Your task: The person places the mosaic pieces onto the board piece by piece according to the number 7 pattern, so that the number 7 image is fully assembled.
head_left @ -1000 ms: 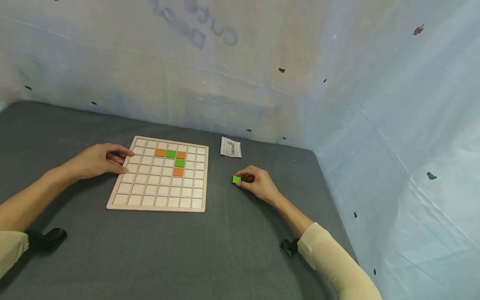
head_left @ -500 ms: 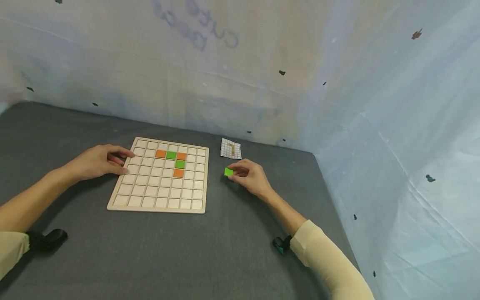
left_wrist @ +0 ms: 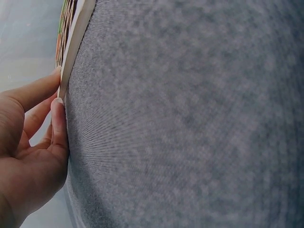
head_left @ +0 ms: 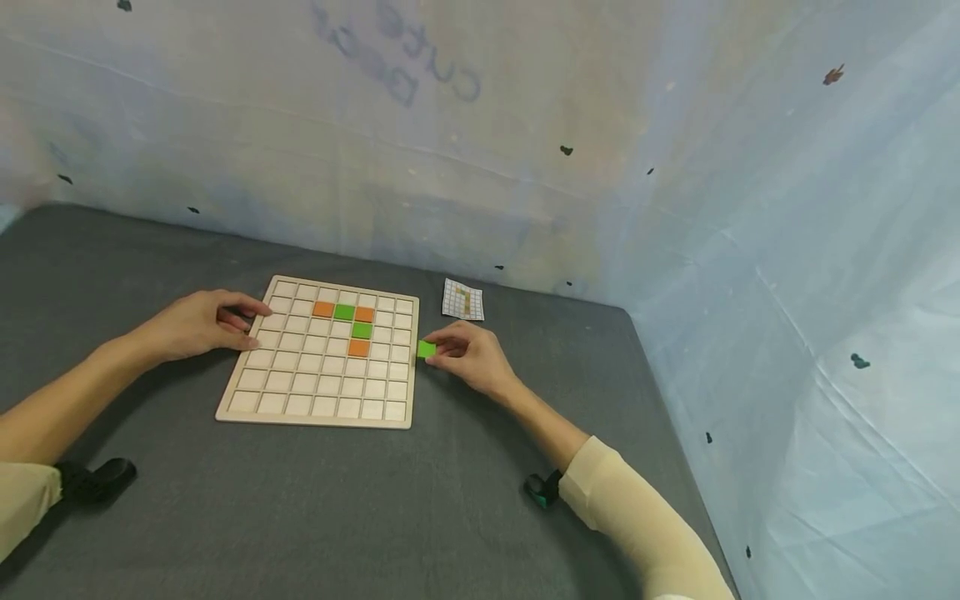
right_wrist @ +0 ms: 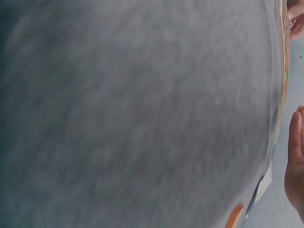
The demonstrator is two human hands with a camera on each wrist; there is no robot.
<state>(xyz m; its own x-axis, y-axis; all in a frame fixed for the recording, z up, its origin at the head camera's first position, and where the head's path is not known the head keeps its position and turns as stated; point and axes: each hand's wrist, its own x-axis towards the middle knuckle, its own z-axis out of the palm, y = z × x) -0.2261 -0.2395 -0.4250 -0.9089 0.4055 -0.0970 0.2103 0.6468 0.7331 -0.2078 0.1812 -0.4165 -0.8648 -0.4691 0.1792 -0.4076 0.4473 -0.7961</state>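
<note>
My right hand (head_left: 474, 360) pinches a small green square tile (head_left: 426, 349) between thumb and fingertips, right at the right edge of a pale wooden grid board (head_left: 315, 422). Farther left, my left hand (head_left: 197, 323) rests its thumb and index fingertip, spread apart, on the board's left edge. The left wrist view shows these fingertips (left_wrist: 58, 100) against the board's rim. Several orange and green tiles (head_left: 362, 331) lie in the board's squares, in a row with a column below its right end. Only part of the right hand (right_wrist: 295, 164) shows in the right wrist view.
A small creased card (head_left: 462, 300) printed with a coloured grid lies beyond the right hand. Dark grey cloth (head_left: 315, 508) covers the table, with pale hanging sheets (head_left: 750, 208) behind and to the right. An orange piece (right_wrist: 234, 216) shows low in the right wrist view.
My right hand has carried the green tile left from the bare cloth to the board's right edge. The left hand stays on the board, whose tiles keep their places.
</note>
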